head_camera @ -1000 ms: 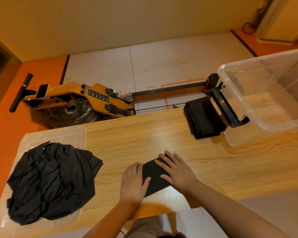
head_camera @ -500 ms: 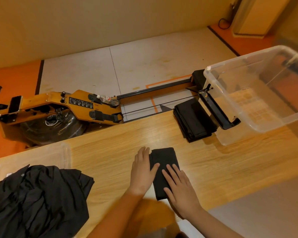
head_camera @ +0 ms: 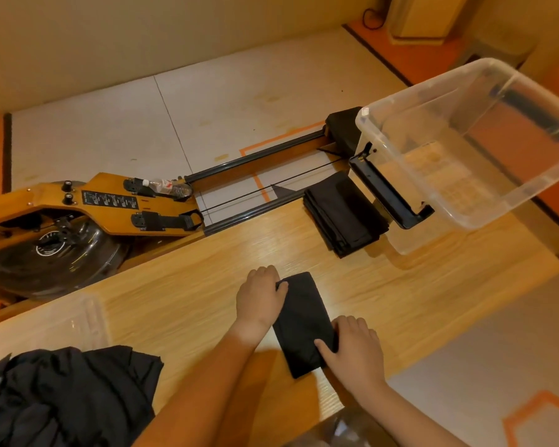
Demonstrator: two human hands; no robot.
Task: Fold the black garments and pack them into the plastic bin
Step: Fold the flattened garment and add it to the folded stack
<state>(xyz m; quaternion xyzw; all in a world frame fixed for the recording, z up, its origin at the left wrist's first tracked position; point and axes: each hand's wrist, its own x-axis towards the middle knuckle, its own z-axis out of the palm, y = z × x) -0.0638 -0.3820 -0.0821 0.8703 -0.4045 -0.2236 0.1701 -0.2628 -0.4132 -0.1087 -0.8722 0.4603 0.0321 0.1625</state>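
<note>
Both hands have slid from pressing flat on the folded garment (head_camera: 300,321) to its edges: the left hand (head_camera: 259,296) curls round the far left edge, and the right hand (head_camera: 352,348) pinches the near right edge. It lies on the surface (head_camera: 191,304), near the folded stack (head_camera: 344,214) beside the plastic bin (head_camera: 400,233).

Unfolded garment pile (head_camera: 62,398) cut off at lower left, plastic bin (head_camera: 510,204) clipped at right, rowing machine label (head_camera: 110,200) unreadable.
</note>
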